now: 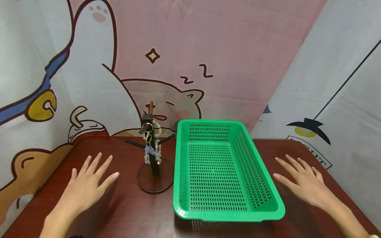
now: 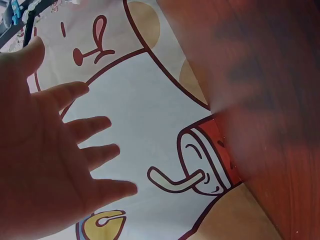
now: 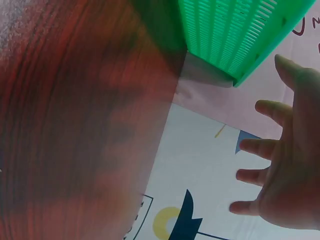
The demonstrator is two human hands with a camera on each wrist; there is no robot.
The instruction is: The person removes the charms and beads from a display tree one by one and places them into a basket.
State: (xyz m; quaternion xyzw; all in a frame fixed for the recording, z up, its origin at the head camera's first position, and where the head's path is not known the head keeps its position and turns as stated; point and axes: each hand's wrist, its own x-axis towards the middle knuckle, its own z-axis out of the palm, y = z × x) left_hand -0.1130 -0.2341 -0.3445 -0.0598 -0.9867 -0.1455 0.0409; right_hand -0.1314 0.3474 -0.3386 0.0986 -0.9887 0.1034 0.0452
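Nothing is held: the left hand [image 1: 86, 185] and right hand [image 1: 303, 183] are spread flat near the dark wooden table's [image 1: 125, 215] side edges. Beaded bracelets [image 1: 152, 145] remain on the dark wooden stand [image 1: 154, 165], mid-table; the green perforated plastic basket [image 1: 253, 211] beside it is unfilled.

I'm looking at a dark reddish wooden table [image 1: 125, 215] with a cartoon-printed cloth backdrop [image 1: 208, 49] hung behind it: pink in the middle, white at both sides, showing a sleeping cat [image 1: 178, 99] and a bell [image 1: 41, 105]. Light is even.
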